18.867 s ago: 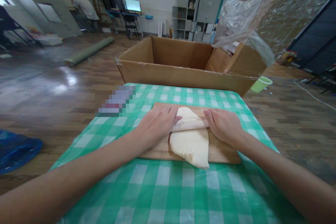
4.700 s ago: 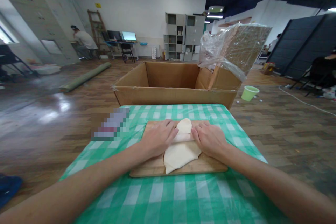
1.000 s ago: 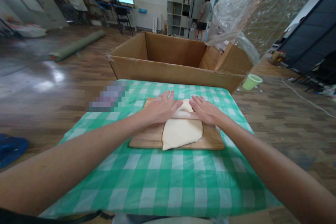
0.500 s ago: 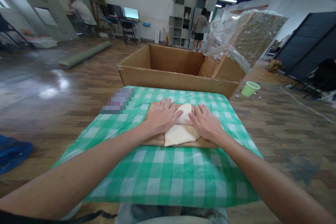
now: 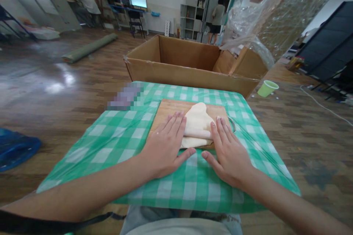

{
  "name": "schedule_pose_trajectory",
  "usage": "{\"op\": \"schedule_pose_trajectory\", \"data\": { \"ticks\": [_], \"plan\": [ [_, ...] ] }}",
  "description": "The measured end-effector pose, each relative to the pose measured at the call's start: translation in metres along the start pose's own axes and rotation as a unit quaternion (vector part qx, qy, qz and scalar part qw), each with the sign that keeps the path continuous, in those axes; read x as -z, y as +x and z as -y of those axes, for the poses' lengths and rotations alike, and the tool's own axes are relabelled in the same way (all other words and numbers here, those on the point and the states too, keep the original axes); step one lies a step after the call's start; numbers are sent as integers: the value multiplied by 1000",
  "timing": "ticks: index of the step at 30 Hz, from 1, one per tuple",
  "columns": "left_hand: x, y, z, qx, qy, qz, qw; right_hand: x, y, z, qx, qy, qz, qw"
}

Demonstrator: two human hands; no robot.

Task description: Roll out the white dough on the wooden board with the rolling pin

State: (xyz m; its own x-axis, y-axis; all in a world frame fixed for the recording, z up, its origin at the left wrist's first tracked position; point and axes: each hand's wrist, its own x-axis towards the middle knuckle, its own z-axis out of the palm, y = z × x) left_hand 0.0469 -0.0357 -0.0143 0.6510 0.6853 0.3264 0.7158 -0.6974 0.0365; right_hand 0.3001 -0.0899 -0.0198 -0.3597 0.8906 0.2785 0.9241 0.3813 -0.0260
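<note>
A flattened sheet of pale dough (image 5: pixel 198 116) lies on a wooden cutting board (image 5: pixel 162 112). Across the dough runs a pale rolling pin (image 5: pixel 197 133), its ends hidden beneath my hands. My left hand (image 5: pixel 167 143) rests flat over the pin's left end, fingers stretched forward and thumb pointing inward. Over the right end is my right hand (image 5: pixel 230 150), likewise flat with straight fingers. Both hands are open, pressing on the pin from above rather than wrapped round it. A metal ring handle (image 5: pixel 232 124) shows at the board's right edge.
A green-and-white checked cloth (image 5: pixel 176 194) covers the table. Beyond it stands a large cardboard box (image 5: pixel 193 71) with plastic wrap (image 5: pixel 248 18). A blurred-out item (image 5: pixel 125 97) lies at the table's far left corner. A green bin (image 5: pixel 267 88) stands on the floor; two people are at the back.
Both hands have moved back toward me, bringing the rolling pin to the near part of the dough. More of the board and the dough's far end shows. The view has tilted down slightly.
</note>
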Motion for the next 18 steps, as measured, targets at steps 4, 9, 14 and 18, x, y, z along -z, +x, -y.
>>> {"op": "schedule_pose_trajectory", "data": {
  "ticks": [4, 9, 14, 18],
  "plan": [
    [-2, 10, 4, 12, -14, 23, 1000, 2, 11, -8, 11, 9, 11, 1000],
    [-14, 54, 29, 43, -48, 61, 996, -4, 63, -38, -8, 46, 65, 997],
    [-33, 103, 63, 55, -53, 85, 993, -23, 116, -73, -52, 60, 105, 991],
    [-51, 127, 89, 29, -53, 120, 991, -39, 140, -94, -77, 81, 117, 987]
  ]
}}
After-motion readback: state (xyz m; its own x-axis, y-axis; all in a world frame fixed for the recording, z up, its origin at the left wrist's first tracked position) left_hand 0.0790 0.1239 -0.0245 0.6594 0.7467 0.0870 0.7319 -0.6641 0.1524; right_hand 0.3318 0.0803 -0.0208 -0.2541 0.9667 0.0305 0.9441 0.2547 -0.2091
